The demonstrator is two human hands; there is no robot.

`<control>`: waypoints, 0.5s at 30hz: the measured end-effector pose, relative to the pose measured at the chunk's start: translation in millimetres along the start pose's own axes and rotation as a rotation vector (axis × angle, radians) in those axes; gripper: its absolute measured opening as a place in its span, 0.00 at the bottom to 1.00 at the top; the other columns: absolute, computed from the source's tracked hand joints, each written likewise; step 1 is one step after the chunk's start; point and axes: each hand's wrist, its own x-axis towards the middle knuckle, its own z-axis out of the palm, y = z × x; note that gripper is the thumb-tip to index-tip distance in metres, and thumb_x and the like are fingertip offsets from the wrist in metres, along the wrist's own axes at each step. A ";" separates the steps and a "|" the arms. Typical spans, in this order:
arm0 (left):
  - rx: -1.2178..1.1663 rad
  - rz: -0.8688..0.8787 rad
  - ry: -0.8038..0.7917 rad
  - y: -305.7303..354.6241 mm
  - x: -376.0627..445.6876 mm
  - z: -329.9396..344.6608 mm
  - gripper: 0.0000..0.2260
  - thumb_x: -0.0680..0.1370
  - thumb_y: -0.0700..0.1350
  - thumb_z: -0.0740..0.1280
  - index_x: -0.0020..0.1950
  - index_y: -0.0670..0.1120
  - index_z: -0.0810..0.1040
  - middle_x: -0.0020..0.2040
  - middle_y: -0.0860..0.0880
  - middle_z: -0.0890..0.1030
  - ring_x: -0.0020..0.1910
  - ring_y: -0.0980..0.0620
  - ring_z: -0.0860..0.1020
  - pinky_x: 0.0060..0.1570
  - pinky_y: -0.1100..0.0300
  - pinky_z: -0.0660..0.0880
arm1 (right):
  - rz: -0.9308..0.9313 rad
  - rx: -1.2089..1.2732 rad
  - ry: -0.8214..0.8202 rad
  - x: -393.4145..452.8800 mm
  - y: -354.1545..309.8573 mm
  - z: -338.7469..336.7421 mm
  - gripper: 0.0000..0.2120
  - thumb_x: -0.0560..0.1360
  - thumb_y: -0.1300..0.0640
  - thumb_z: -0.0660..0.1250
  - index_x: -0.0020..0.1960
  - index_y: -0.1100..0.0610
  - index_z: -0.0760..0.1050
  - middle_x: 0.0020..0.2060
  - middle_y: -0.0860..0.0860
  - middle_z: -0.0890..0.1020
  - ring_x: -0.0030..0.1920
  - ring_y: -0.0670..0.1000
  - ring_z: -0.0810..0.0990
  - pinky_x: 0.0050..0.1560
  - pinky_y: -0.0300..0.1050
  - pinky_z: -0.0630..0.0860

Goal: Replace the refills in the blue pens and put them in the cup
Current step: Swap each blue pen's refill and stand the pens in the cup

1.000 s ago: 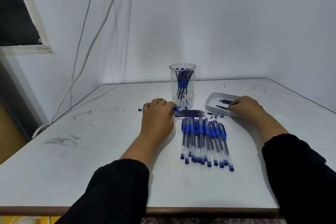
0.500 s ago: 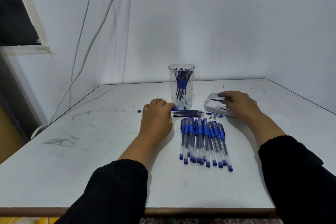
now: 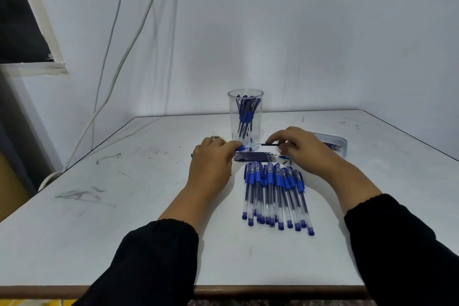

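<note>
The right hand [image 3: 305, 150] has left the tray [image 3: 344, 143], where it lay half a second ago, and come across to the front of the cup [image 3: 245, 119]. Its fingers [image 3: 278, 136] now pinch a refill [image 3: 269, 144], a thin dark rod held level just above the table [image 3: 149, 206]. The rod's left end points into the open end of a pen [image 3: 242, 148] that the left hand [image 3: 211, 164] grips; that hand has stayed put, curled over the barrel so that only the blue grip and clear tip show past its fingers [image 3: 229, 144]. Whether the refill has entered the barrel I cannot tell.

Just beneath both hands a small bundle of refills [image 3: 255, 156] lies crosswise on the table, with a few tiny parts [image 3: 286, 160] beside it. Nearer the person, a row of pens [image 3: 273, 196] lies side by side, caps pointing toward the body. The cup stands upright behind the hands, holding several pens. The tray sits to the right, partly hidden by the right hand, with dark refills inside.
</note>
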 end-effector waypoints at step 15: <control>0.024 0.000 -0.012 -0.3 0.6 -0.9 0.15 0.81 0.44 0.58 0.66 0.53 0.74 0.57 0.50 0.80 0.57 0.47 0.70 0.53 0.54 0.64 | 0.030 -0.058 -0.015 0.9 1.2 0.2 0.17 0.81 0.63 0.58 0.54 0.45 0.79 0.50 0.47 0.77 0.49 0.45 0.77 0.53 0.46 0.75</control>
